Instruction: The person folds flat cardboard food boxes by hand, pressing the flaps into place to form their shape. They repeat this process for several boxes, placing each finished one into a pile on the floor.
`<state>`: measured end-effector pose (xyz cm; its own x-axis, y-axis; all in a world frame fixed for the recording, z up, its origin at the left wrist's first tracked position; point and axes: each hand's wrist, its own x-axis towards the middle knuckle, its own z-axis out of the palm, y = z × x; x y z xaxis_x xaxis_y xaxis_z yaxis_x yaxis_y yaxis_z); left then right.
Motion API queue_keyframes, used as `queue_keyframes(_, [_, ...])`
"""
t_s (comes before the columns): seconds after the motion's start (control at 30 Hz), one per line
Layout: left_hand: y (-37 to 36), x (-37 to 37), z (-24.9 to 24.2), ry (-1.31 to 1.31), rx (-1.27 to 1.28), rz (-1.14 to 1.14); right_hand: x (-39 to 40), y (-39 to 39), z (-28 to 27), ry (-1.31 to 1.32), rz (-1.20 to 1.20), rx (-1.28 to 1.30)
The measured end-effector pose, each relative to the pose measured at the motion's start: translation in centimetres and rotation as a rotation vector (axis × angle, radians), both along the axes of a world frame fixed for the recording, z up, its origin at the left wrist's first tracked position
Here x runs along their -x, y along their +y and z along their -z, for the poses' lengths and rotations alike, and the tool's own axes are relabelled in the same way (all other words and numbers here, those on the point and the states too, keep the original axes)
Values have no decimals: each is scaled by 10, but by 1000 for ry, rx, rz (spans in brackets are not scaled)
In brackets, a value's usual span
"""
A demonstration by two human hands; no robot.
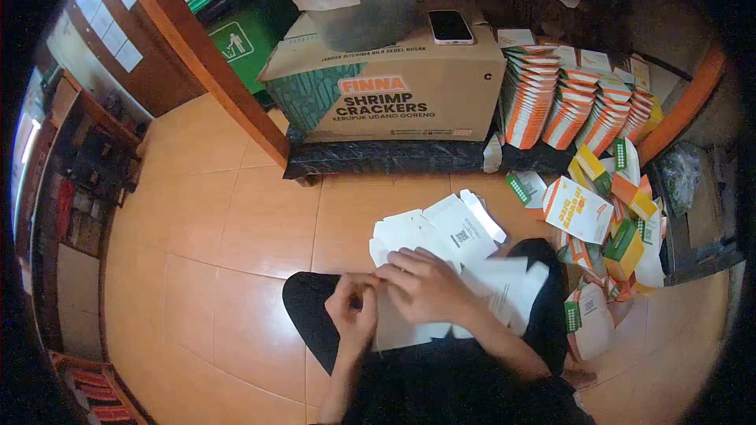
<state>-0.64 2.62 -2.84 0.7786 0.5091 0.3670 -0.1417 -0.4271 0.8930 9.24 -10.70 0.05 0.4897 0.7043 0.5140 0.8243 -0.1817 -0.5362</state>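
Note:
Flat white cardboard pieces (417, 238) with small printed text and a square code lie on the floor and across the lap. My left hand (352, 308) is curled closed at the left edge of the white card, its fingertips meeting those of the other hand. My right hand (419, 285) reaches over the card with bent fingers, thumb and fingertips close together. What lies between the fingertips is too small to make out. Another white card (504, 291), slightly blurred, rests under the right forearm on the right thigh.
A large shrimp crackers carton (386, 98) stands on a low black shelf (386, 159), with a phone (450, 27) on top. Stacked orange and white boxes (529, 102) stand beside it. A loose pile of printed boxes (579, 211) lies at the right. A green bin (236, 39) stands behind.

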Motion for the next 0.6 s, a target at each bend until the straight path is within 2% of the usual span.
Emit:
queue_keyframes(0.03, [-5, -6, -2, -95, 62, -94, 7, 3, -3, -20, 30, -23])
queue_keyframes(0.13, [-16, -5, -25, 116, -91, -196, 6, 4, 4, -202, 238, -123])
queue_keyframes(0.2, [-17, -1, -34, -49, -590, -376, 4, 0, 1, -315, 454, -134])
queue_keyframes(0.23, [-18, 1, -37, -88, -628, -366, 2, -1, -6, -353, 550, -243])
queue_keyframes(0.27, [-20, 3, -40, -126, -666, -356, 4, -1, -11, -370, 544, -266])
queue_keyframes(0.33, [-33, 2, -42, -112, -316, -146, 9, -2, -20, -404, 531, -316])
queue_keyframes(0.37, [-40, -7, -43, -193, -1, -111, 15, 1, -24, -384, 466, -324])
queue_keyframes(0.47, [-37, -7, -38, -143, 366, -163, 30, 9, -17, -175, 261, -376])
queue_keyframes(0.6, [-21, -4, -30, -317, 553, -45, 20, 2, -34, 108, 46, -463])
